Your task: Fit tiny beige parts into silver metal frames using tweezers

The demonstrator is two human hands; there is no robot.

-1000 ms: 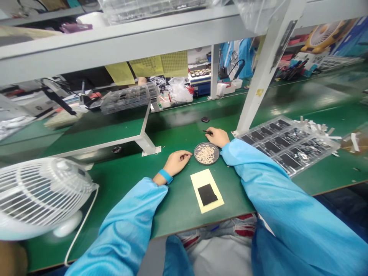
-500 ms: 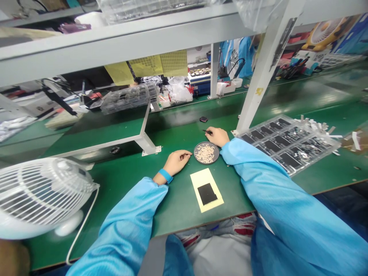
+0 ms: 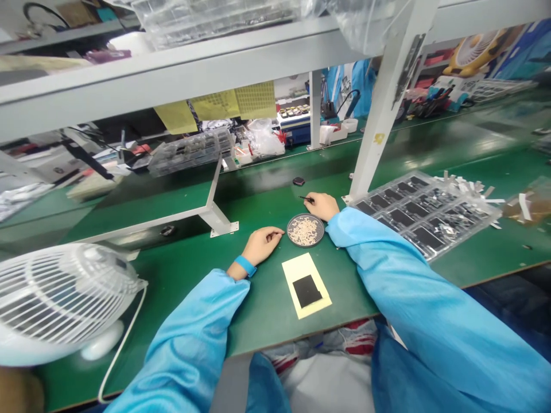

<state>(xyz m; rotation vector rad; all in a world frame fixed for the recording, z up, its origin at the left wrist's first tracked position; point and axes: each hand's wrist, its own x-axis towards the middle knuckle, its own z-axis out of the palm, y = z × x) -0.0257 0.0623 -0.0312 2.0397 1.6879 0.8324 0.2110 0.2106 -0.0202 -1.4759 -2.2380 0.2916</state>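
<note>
A round dark dish [image 3: 289, 240] holds many small beige pieces [image 3: 305, 230] and lies between my hands. My left hand [image 3: 263, 243] rests on the bench at its left side, fingertips close to the rim. Its fingers are curled together, and whatever they may hold is hidden. Beyond the dish's upper right side, my right hand [image 3: 322, 205] is closed around a thin black tool that looks like tweezers [image 3: 306, 198], tip pointing left. Nearer my body lies a pale yellow sheet [image 3: 298, 268] with a black rectangular piece [image 3: 307, 291] on it.
A white fan [image 3: 64, 298] stands at the left, its cord on the green bench. To the right, a clear tray [image 3: 460, 234] holds dark flat parts, with white strips behind. A small black object [image 3: 298, 181] lies farther back. A metal post [image 3: 374, 123] and low shelf [image 3: 142, 201] border the area.
The camera view has shifted slightly, moving most of the scene a little to the left. My hands stay in nearly the same places around the dish.
</note>
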